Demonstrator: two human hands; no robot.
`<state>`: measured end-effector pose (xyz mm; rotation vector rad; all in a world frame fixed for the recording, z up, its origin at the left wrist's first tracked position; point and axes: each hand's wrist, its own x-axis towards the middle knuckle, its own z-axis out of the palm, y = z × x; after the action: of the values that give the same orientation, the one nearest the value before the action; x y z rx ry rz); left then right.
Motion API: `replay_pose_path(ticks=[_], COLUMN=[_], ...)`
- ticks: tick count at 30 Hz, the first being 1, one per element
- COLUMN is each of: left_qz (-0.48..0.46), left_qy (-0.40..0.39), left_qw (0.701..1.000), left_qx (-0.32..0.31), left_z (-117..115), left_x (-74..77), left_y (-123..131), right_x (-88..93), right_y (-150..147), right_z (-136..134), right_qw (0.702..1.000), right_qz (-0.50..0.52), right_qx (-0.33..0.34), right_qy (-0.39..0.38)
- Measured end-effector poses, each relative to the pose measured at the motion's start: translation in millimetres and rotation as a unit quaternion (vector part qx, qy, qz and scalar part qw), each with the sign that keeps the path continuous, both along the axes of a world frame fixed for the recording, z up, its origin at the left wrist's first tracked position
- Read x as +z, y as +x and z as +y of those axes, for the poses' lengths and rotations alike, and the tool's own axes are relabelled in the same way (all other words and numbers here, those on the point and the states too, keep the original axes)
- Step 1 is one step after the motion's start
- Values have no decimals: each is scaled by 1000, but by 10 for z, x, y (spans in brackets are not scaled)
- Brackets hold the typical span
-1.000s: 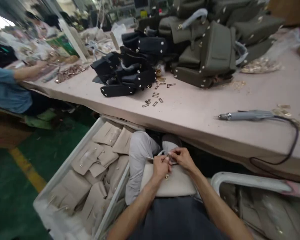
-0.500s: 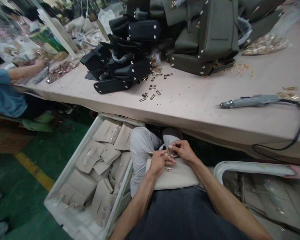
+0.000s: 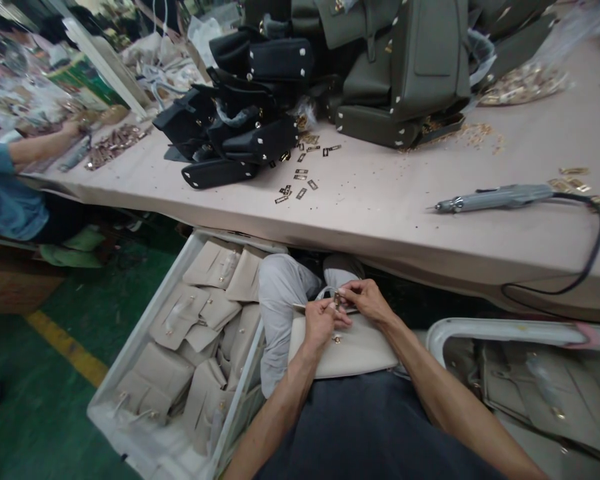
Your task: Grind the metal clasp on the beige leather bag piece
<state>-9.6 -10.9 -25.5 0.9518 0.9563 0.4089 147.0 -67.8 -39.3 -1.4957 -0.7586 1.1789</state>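
On my lap rests a cream handbag (image 3: 357, 353) with a small gold stud on its front. My left hand (image 3: 321, 323) is closed near its upper edge, its fingertips pinching a small gold metal plate (image 3: 337, 299). From the other side my right hand (image 3: 369, 301) pinches the same plate between thumb and fingers. Part of the bag's flap shows beside my left hand; the fingers hide how the plate sits against it.
A white bin (image 3: 147, 303) of cream bags stands on my left, another bin (image 3: 510, 328) with olive bags on my right. Across the table (image 3: 380, 213) lie black bags (image 3: 260, 140), olive bags (image 3: 405, 87), loose gold plates and a corded electric screwdriver (image 3: 495, 199). A co-worker's arm (image 3: 43, 147) reaches in at far left.
Both hands stay at the bag with the plate between their fingers, with only slight finger movement. The view has shifted a little, so the table's contents appear slightly further left.
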Motion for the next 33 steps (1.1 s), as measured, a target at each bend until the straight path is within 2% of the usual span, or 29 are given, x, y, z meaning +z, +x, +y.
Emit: replay_pose_path(ticks=[3,11,16,18,19,22,24,26,29,31,33], left_qz=[1,28,56,57,57,47,40,31,23,27,32], left_qy=[6,25,115,127,127,116,114,112,103,96,92], left_qw=[1000,999,992,990,990,992,992,993,994,995,995], left_qx=[-3,-3,-17,-26,-29,-28,-24,-19,-12,-10,-10], left_z=[-7,-11,-22,-1,15,41,31,13,-1,2,11], left_x=[8,16,84,30,-13,-108,-110,-89,-78,-92,-111], left_y=[17,33,-1,-13,-10,11,14,11,15,23,34], right_x=[0,-85,157,311,411,841,1155,1378,1472,1429,1369], right_y=[24,0,-90,-26,40,366,692,1090,1690,2001,2208], right_z=[-36,-41,-16,-16,-29,-147,-259,-336,-320,-230,-107], right_qw=[1000,1000,999,991,982,934,875,802,723,695,683], right_qz=[24,12,-41,-123,-165,-276,-347,-411,-463,-463,-444], right_qx=[4,-5,-19,-47,-83,-220,-329,-434,-494,-503,-525], right_qy=[8,12,24,35,39,65,68,18,-138,-225,-245])
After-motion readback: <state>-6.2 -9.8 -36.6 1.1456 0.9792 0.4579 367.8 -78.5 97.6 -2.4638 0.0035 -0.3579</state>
